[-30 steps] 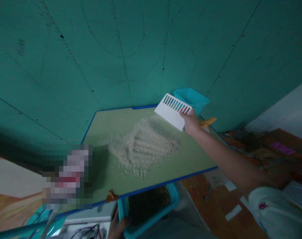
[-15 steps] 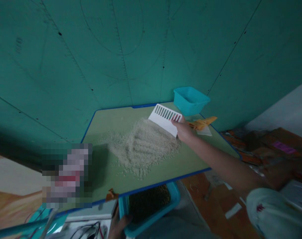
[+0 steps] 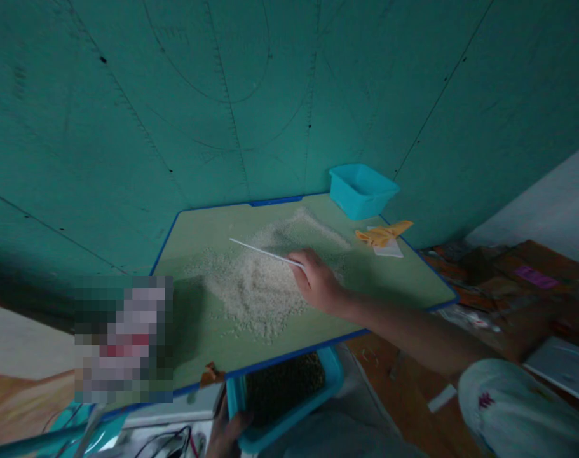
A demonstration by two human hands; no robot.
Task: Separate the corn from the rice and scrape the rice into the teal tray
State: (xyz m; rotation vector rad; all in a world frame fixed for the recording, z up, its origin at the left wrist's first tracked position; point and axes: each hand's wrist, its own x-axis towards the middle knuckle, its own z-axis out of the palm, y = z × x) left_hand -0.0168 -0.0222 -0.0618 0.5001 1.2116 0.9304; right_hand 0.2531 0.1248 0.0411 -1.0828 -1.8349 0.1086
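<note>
My right hand (image 3: pixel 318 283) grips a flat white slotted scraper (image 3: pixel 265 252), seen nearly edge-on, over a spread pile of white grains (image 3: pixel 255 286) on a green board with a blue rim (image 3: pixel 289 356). The scraper lies across the far part of the pile. My left hand (image 3: pixel 227 432) holds the near side of a blue tub (image 3: pixel 332 378) filled with dark grains, just under the board's front edge; only part of the fingers shows.
An empty blue tub (image 3: pixel 363 189) stands at the board's far right corner, with a yellow cloth on a white card (image 3: pixel 383 235) beside it. A teal wall rises behind. Cardboard and papers (image 3: pixel 522 286) lie at the right, cables at the bottom left.
My right hand has brought the scraper down from near the far blue tub and swept it left and nearer into the grain pile, tilting it flat.
</note>
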